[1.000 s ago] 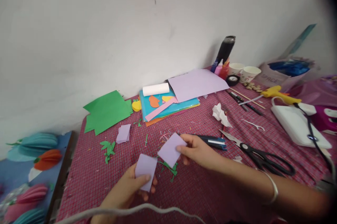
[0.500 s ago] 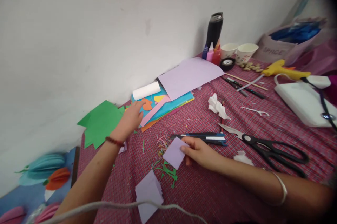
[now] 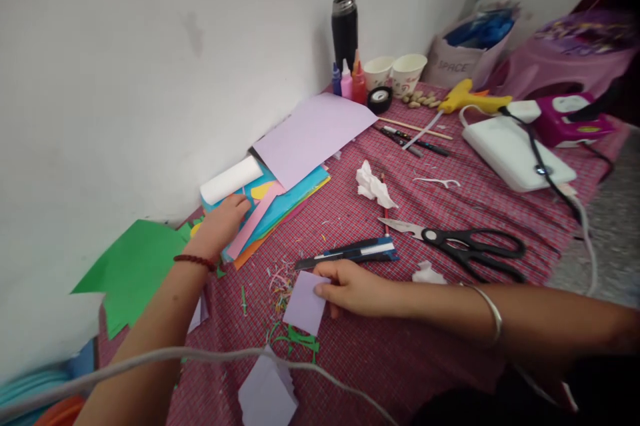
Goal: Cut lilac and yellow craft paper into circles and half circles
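Note:
My right hand (image 3: 350, 287) pinches a small lavender paper square (image 3: 305, 303) between thumb and fingers, above the table. Below it lie thin coloured paper shreds (image 3: 281, 293), green scraps (image 3: 303, 339) and a stack of lavender paper pieces (image 3: 267, 393). My left hand (image 3: 223, 219) rests on a pile of coloured paper (image 3: 295, 193), its fingers curled together; what lies under them is hidden. Beside these fingers are a yellow paper cut-out (image 3: 261, 191), a pink paper strip (image 3: 257, 218) and a white roll (image 3: 231, 179). A box cutter (image 3: 350, 251) lies just beyond my right hand.
Black-handled scissors (image 3: 450, 239) and crumpled tissue (image 3: 374, 186) lie to the right. Green paper (image 3: 130, 266) covers the left edge. A yellow glue gun (image 3: 470, 99), white box (image 3: 515, 153), paper cups (image 3: 409, 73) and black bottle (image 3: 345, 29) stand behind. A cable (image 3: 200, 354) crosses the foreground.
The view has swung right. My left hand has moved over the orange cut-out, which is now out of sight. My right hand still holds the lavender square, turned slightly.

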Demonstrator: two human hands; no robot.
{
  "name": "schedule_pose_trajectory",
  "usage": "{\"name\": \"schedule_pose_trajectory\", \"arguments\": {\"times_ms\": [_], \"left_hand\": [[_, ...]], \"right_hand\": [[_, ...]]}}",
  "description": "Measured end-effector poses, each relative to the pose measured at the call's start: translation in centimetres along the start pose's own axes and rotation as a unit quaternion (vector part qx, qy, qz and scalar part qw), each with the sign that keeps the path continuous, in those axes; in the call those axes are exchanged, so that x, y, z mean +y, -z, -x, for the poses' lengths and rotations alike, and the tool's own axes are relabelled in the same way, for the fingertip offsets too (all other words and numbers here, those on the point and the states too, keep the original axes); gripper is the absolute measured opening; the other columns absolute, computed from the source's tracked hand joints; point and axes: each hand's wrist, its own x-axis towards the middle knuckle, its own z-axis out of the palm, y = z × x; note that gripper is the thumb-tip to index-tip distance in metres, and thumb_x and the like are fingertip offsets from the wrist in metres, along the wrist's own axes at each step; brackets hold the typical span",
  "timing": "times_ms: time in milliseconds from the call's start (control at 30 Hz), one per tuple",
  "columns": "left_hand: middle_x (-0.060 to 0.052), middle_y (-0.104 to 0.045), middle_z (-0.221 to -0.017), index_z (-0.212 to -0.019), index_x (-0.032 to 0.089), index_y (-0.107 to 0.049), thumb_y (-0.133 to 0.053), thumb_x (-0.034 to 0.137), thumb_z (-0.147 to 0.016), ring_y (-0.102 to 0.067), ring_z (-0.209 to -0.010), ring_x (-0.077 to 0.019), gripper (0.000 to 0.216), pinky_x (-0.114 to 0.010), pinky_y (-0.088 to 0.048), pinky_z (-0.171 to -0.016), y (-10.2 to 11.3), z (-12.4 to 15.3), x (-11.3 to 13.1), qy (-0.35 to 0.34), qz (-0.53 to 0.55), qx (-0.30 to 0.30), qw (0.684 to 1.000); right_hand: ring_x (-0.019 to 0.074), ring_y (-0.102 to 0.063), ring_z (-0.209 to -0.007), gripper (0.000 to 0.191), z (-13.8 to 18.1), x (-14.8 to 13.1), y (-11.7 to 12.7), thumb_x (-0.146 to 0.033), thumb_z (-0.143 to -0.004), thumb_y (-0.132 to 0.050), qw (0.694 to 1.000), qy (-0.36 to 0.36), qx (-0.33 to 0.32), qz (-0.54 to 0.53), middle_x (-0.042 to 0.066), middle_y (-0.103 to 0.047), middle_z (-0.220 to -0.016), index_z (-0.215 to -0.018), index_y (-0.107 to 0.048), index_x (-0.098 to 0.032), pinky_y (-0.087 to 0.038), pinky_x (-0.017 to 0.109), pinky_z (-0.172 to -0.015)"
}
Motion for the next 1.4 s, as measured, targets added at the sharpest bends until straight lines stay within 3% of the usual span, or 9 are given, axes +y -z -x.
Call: {"name": "schedule_pose_trajectory", "arguments": {"times_ms": [267, 500, 667, 800, 1000, 1067, 1167, 1267, 1400], "left_hand": [[-0.014, -0.059, -0.122, -0.094, 0.018, -0.062, -0.044, 0.016, -0.085, -0.044, -0.125, -0.0333, 0.021, -0.051, -0.034, -0.100, 3.6, 3.6, 1.4, -0.020, -0.069, 0.060, 0.996], [-0.011, -0.066, -0.100, -0.070, 0.021, -0.045, -0.053, 0.011, -0.072, -0.060, -0.099, -0.0261, 0.014, -0.040, -0.045, -0.087, 5.3, 11.9, 14.4, 0.127, 0.062, 0.190, 0.972], [-0.012, -0.066, -0.098, -0.073, 0.021, -0.048, -0.053, 0.011, -0.076, -0.060, -0.095, -0.0268, 0.012, -0.042, -0.045, -0.085, 2.9, 11.8, 23.0, 0.213, 0.077, 0.238, 0.945], [-0.014, -0.064, -0.110, -0.086, 0.018, -0.056, -0.052, 0.021, -0.086, -0.056, -0.108, -0.0280, 0.005, -0.045, -0.043, -0.093, 2.1, 11.5, 25.4, 0.239, 0.168, 0.238, 0.926], [-0.012, -0.055, -0.130, -0.118, 0.021, -0.053, -0.047, 0.019, -0.090, -0.051, -0.120, -0.0217, 0.029, -0.043, -0.040, -0.100, 0.4, 14.2, 25.9, 0.268, 0.438, 0.352, 0.783], [-0.011, -0.058, -0.121, -0.123, 0.021, -0.049, -0.057, 0.022, -0.084, -0.057, -0.108, -0.0204, 0.039, -0.037, -0.047, -0.090, -0.4, 14.8, 26.3, 0.317, 0.504, 0.384, 0.705], [-0.003, -0.063, -0.084, -0.095, 0.018, -0.059, -0.062, 0.028, -0.081, -0.059, -0.070, -0.0129, 0.018, -0.025, -0.047, -0.063, -1.0, 15.3, 26.7, 0.355, 0.600, 0.351, 0.625], [0.002, -0.057, -0.065, -0.075, 0.018, -0.059, -0.062, 0.029, -0.080, -0.049, -0.053, -0.0092, 0.013, -0.022, -0.039, -0.052, -1.0, 15.7, 26.5, 0.338, 0.609, 0.311, 0.647], [0.000, -0.060, -0.071, -0.073, 0.019, -0.064, -0.062, 0.022, -0.080, -0.054, -0.067, -0.0128, 0.007, -0.026, -0.040, -0.061, -0.7, 15.9, 26.1, 0.275, 0.486, 0.318, 0.766]], "right_hand": [[0.0080, -0.058, -0.047, 0.008, -0.5, 0.2, 0.2, -0.009, -0.086, -0.046, 0.997, -0.035, 0.010, -0.062, -0.004, -0.058, -0.061, -0.085, -0.046, -0.017, -0.045, 0.016, -0.044], [0.0099, -0.067, -0.056, 0.012, 0.6, -0.8, -0.4, -0.006, -0.085, -0.045, 0.987, -0.059, -0.004, -0.147, 0.001, -0.068, -0.074, -0.092, -0.049, -0.015, -0.051, 0.017, -0.049], [0.0107, -0.068, -0.061, 0.017, 1.4, 0.0, -1.9, -0.009, -0.088, -0.042, 0.974, -0.058, -0.059, -0.210, 0.004, -0.070, -0.077, -0.095, -0.056, -0.014, -0.055, 0.022, -0.058], [0.0093, -0.067, -0.063, 0.008, 1.6, 0.7, -2.3, -0.014, -0.085, -0.052, 0.955, -0.023, -0.079, -0.285, 0.003, -0.069, -0.077, -0.089, -0.059, -0.014, -0.056, 0.022, -0.063], [0.0130, -0.069, -0.074, 0.017, 2.2, 0.5, -2.2, -0.014, -0.087, -0.048, 0.948, -0.019, -0.120, -0.293, 0.007, -0.070, -0.087, -0.100, -0.059, -0.013, -0.058, 0.026, -0.068], [0.0139, -0.068, -0.076, 0.019, 2.4, 0.5, -2.4, -0.016, -0.088, -0.047, 0.954, -0.021, -0.127, -0.270, 0.007, -0.069, -0.091, -0.103, -0.058, -0.014, -0.057, 0.028, -0.069], [0.0141, -0.065, -0.076, 0.018, 2.7, 0.4, -2.5, -0.020, -0.087, -0.049, 0.973, 0.027, -0.144, -0.177, 0.006, -0.066, -0.092, -0.102, -0.057, -0.015, -0.055, 0.030, -0.071], [0.0121, -0.058, -0.070, 0.008, 2.8, -0.1, -1.7, -0.020, -0.083, -0.053, 0.978, 0.153, -0.136, 0.039, 0.002, -0.061, -0.079, -0.086, -0.058, -0.014, -0.048, 0.027, -0.069], [0.0127, -0.053, -0.071, 0.005, 3.1, -1.2, -0.2, -0.015, -0.078, -0.057, 0.892, 0.275, -0.136, 0.333, 0.001, -0.058, -0.075, -0.078, -0.061, -0.014, -0.040, 0.026, -0.068]]}}
